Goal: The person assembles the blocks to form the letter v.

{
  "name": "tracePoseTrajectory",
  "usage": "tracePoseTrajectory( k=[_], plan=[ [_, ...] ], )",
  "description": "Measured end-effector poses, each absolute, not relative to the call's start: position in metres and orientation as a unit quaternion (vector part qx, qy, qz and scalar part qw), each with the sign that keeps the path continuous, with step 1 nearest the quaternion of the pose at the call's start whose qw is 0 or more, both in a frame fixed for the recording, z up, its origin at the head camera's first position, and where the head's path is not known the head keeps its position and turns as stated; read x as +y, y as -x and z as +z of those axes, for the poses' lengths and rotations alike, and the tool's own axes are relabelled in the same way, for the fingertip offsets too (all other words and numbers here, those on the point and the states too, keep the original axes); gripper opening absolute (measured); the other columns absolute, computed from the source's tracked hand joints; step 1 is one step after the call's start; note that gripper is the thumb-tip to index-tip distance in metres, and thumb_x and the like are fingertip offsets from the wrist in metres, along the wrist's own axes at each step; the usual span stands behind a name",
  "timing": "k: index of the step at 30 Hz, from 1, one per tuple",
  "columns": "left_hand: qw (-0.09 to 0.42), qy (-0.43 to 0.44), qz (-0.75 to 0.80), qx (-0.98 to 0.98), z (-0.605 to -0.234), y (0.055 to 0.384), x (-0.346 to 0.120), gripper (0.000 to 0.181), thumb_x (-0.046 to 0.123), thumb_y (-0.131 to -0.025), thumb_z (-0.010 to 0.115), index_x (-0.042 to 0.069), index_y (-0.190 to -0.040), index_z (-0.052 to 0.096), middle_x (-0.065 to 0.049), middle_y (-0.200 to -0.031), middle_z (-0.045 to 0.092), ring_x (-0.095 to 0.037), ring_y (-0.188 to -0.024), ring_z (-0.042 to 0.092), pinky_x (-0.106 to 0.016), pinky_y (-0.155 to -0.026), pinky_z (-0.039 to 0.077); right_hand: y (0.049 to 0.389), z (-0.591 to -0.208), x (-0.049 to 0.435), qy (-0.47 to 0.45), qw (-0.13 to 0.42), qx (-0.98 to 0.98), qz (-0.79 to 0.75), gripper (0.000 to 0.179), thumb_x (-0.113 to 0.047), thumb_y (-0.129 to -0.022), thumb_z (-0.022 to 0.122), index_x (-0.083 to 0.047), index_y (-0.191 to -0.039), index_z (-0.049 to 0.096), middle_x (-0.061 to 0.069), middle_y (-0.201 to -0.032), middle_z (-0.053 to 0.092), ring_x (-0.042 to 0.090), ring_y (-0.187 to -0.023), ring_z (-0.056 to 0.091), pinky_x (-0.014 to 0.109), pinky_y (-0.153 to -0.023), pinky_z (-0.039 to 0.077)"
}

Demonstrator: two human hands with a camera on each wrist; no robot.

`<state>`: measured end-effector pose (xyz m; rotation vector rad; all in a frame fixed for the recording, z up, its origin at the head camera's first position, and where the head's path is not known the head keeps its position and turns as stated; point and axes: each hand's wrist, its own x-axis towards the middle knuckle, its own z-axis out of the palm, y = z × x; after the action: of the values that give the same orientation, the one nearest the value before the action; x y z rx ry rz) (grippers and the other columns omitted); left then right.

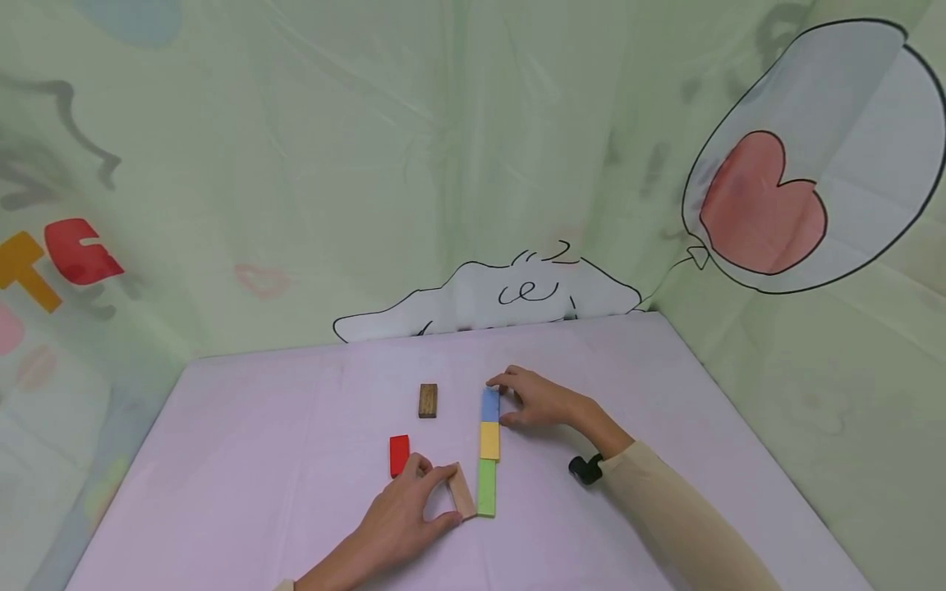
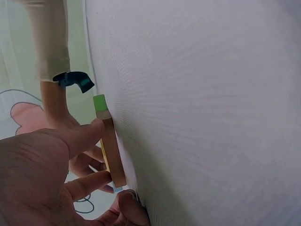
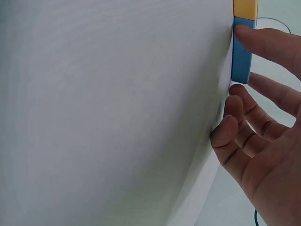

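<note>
A plain wooden block (image 1: 462, 492) is pinched between the thumb and a finger of my left hand (image 1: 402, 510). It slants, with its near end by the bottom of a green block (image 1: 486, 488). Green, yellow (image 1: 490, 441) and blue (image 1: 491, 405) blocks lie end to end in a straight row leading away from me. My right hand (image 1: 543, 404) holds the blue block (image 3: 241, 56) at the row's far end, thumb on its side and index finger at its far tip. Its other fingers curl loosely beside the tabletop.
A red block (image 1: 399, 454) lies just beyond my left hand, partly behind the fingers. Farther back sits a dark brown wooden block (image 1: 428, 400). A pale cloth (image 1: 244, 476) covers the table, and a printed curtain (image 1: 369, 164) hangs behind it.
</note>
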<state>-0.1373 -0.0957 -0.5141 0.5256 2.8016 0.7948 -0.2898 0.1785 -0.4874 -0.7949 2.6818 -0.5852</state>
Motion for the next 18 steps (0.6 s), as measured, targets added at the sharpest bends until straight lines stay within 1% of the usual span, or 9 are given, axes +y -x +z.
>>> tracePoseTrajectory(
  k=[3, 6, 9, 11, 15, 18],
  plan=[
    [0.093, -0.175, 0.268, 0.943, -0.515, 0.138, -0.096, 0.064, 0.048, -0.088, 0.082, 0.028, -0.146, 0.063, -0.002, -0.123, 0.053, -0.011, -0.08, 0.053, -0.023, -0.066, 0.044, 0.288, -0.486, 0.179, 0.269, 0.139, 0.931, -0.202, 0.064, -0.021, -0.092, 0.082, -0.011, -0.15, 0.057, 0.007, -0.128, 0.064, 0.014, -0.098, 0.053, 0.028, -0.085, 0.049],
    [0.095, -0.175, 0.269, 0.942, -0.515, 0.138, -0.096, 0.064, 0.048, -0.088, 0.082, 0.028, -0.146, 0.063, -0.002, -0.123, 0.053, -0.01, -0.081, 0.053, -0.023, -0.066, 0.044, 0.284, -0.484, 0.179, 0.266, 0.133, 0.932, -0.205, 0.061, -0.019, -0.093, 0.08, -0.011, -0.15, 0.058, 0.008, -0.129, 0.063, 0.015, -0.098, 0.053, 0.029, -0.085, 0.049],
    [0.099, -0.173, 0.268, 0.942, -0.516, 0.139, -0.095, 0.065, 0.048, -0.088, 0.083, 0.029, -0.147, 0.063, -0.002, -0.123, 0.053, -0.01, -0.081, 0.053, -0.023, -0.067, 0.045, 0.279, -0.483, 0.18, 0.264, 0.113, 0.936, -0.206, 0.056, -0.017, -0.096, 0.077, -0.012, -0.149, 0.059, 0.007, -0.132, 0.061, 0.014, -0.099, 0.054, 0.028, -0.084, 0.05],
    [0.101, -0.173, 0.269, 0.942, -0.516, 0.139, -0.095, 0.065, 0.048, -0.088, 0.083, 0.029, -0.147, 0.063, -0.002, -0.123, 0.054, -0.01, -0.082, 0.053, -0.024, -0.067, 0.046, 0.273, -0.483, 0.18, 0.267, 0.091, 0.938, -0.203, 0.053, -0.017, -0.096, 0.077, -0.013, -0.147, 0.06, 0.006, -0.136, 0.06, 0.013, -0.1, 0.057, 0.027, -0.083, 0.052],
    [0.111, -0.168, 0.267, 0.942, -0.514, 0.14, -0.095, 0.066, 0.05, -0.087, 0.083, 0.029, -0.147, 0.062, -0.002, -0.124, 0.054, -0.01, -0.084, 0.054, -0.024, -0.069, 0.048, 0.256, -0.483, 0.177, 0.282, 0.052, 0.939, -0.189, 0.051, -0.024, -0.096, 0.078, -0.013, -0.144, 0.063, 0.009, -0.151, 0.057, 0.013, -0.1, 0.064, 0.026, -0.082, 0.054],
    [0.116, -0.166, 0.265, 0.943, -0.513, 0.139, -0.095, 0.066, 0.051, -0.087, 0.083, 0.029, -0.147, 0.063, -0.002, -0.123, 0.054, -0.01, -0.085, 0.054, -0.024, -0.069, 0.049, 0.24, -0.484, 0.175, 0.291, 0.043, 0.94, -0.174, 0.055, -0.033, -0.095, 0.079, -0.013, -0.143, 0.063, 0.012, -0.159, 0.052, 0.014, -0.099, 0.067, 0.029, -0.083, 0.056]
  ],
)
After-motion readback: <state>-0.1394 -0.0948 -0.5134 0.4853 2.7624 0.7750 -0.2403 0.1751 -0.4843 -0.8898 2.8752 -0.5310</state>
